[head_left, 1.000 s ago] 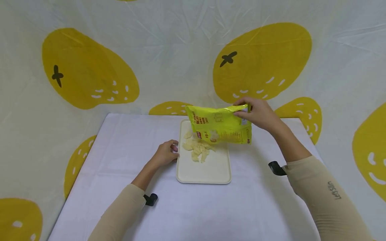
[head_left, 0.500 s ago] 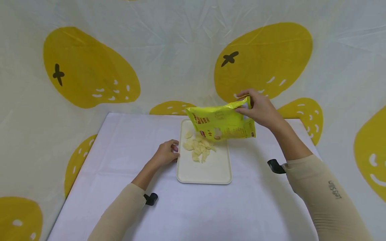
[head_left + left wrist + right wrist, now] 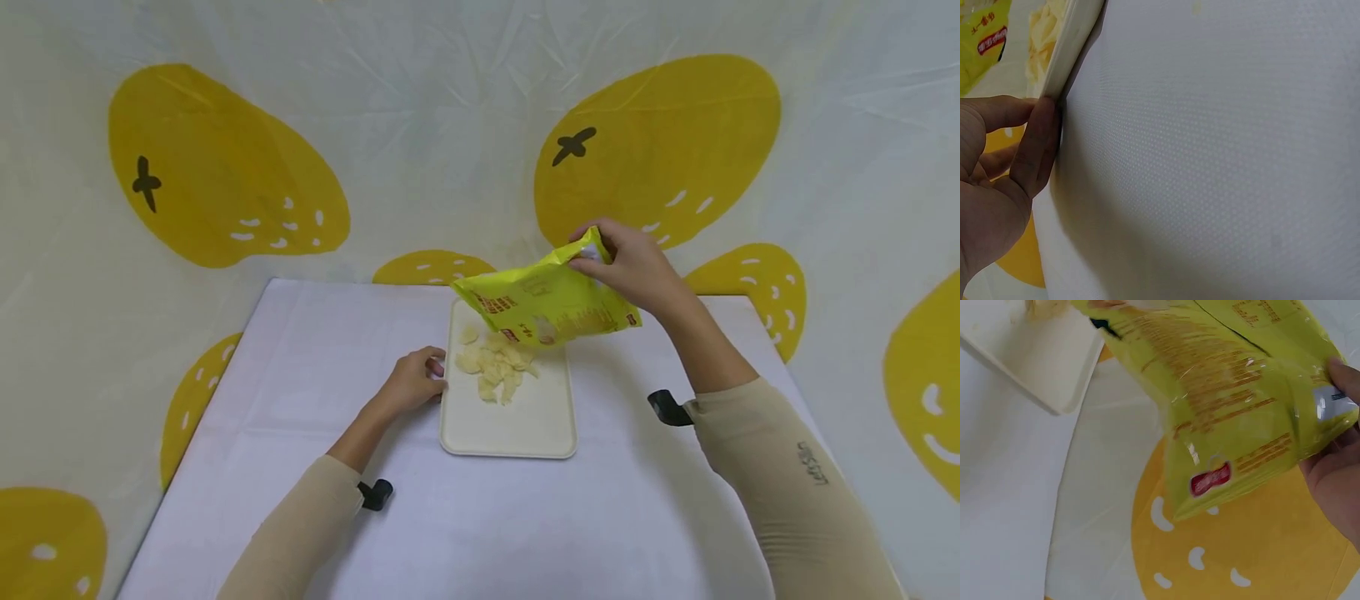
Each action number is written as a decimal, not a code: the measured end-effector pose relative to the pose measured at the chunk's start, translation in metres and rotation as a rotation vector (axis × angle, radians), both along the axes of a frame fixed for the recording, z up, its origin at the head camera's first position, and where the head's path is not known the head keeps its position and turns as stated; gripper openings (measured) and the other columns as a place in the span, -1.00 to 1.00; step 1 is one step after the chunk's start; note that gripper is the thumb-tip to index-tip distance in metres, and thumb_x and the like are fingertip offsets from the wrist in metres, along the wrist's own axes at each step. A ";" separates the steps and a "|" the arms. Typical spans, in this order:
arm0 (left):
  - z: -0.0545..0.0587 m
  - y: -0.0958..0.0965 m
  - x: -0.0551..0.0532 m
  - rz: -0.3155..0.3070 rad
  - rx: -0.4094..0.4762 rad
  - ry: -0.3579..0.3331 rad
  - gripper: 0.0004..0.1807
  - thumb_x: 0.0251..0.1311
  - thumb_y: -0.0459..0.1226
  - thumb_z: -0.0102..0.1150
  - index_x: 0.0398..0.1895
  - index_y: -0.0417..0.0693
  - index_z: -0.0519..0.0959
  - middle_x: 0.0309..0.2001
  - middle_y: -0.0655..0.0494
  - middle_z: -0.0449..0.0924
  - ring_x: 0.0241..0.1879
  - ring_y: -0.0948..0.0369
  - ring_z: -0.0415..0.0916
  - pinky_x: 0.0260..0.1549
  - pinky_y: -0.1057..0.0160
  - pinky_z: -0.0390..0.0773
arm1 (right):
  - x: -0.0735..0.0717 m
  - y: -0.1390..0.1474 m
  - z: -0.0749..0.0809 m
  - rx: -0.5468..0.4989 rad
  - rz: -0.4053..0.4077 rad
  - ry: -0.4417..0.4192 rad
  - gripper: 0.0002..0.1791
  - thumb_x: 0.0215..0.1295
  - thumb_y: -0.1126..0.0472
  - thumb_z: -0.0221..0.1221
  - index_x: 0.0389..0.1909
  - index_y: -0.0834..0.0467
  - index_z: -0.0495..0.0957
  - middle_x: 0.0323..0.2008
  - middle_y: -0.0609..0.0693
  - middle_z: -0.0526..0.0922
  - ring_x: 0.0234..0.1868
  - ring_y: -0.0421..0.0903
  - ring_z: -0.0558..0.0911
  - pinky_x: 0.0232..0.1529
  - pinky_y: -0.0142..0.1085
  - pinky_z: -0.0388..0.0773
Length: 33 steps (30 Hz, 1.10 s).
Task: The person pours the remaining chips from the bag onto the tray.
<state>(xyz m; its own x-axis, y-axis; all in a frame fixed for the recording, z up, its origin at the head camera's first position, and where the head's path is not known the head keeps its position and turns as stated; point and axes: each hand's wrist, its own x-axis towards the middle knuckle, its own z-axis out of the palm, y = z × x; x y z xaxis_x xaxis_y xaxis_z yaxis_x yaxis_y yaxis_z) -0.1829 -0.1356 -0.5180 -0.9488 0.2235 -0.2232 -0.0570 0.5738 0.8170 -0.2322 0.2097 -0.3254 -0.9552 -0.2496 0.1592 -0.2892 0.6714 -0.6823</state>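
Observation:
My right hand (image 3: 633, 267) grips a bright yellow potato chip bag (image 3: 547, 304) by its upper right part, thumb on the near face. The bag hangs tilted over the far half of a cream rectangular tray (image 3: 517, 433), its left end lower. Pale yellow potato chips (image 3: 495, 371) lie in a loose heap on the tray, partly hidden behind the bag. At the tray's left side, my left hand (image 3: 411, 382) pinches the rim; the left wrist view shows thumb and fingers meeting at the tray edge (image 3: 1075, 47). Printed text covers the bag (image 3: 1229, 394) in the right wrist view.
The tray lies on a table with a white cloth (image 3: 300, 375). Behind the table hangs a pale curtain (image 3: 435, 167) printed with large yellow fruit shapes. Black wrist mounts (image 3: 670, 408) stick out from both beige sleeves.
My right hand has lifted slightly, then shifted left, and the bag has tipped so its left end slants lower. The left hand, tray and visible chips look still.

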 end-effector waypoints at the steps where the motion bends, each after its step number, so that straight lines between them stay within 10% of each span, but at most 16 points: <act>1: 0.000 0.000 0.000 0.000 -0.002 0.002 -0.39 0.10 -0.46 0.36 0.29 -0.29 0.49 -0.16 -0.08 0.64 -0.45 0.20 0.63 -0.44 0.29 0.71 | 0.000 0.000 -0.001 0.003 0.003 0.003 -0.67 0.38 0.13 0.34 0.11 0.08 0.58 -0.15 0.15 0.67 -0.27 0.02 0.55 -0.39 -0.42 0.47; 33: 0.002 0.000 0.002 -0.003 0.026 0.000 -0.37 0.11 -0.48 0.34 0.32 -0.33 0.47 -0.14 -0.11 0.63 -0.44 0.19 0.64 -0.43 0.29 0.73 | 0.013 0.007 -0.019 -0.100 -0.086 0.114 -0.60 0.40 0.12 0.33 0.18 0.15 0.59 -0.11 0.18 0.69 -0.37 -0.19 0.53 -0.50 -0.55 0.48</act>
<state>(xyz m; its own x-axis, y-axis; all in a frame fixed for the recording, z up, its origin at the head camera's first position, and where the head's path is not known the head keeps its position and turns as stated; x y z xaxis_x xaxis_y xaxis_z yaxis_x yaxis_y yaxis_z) -0.1809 -0.1353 -0.5158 -0.9482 0.2320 -0.2172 -0.0554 0.5524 0.8318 -0.2196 0.2170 -0.3445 -0.9465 -0.1457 0.2879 -0.3134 0.6277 -0.7126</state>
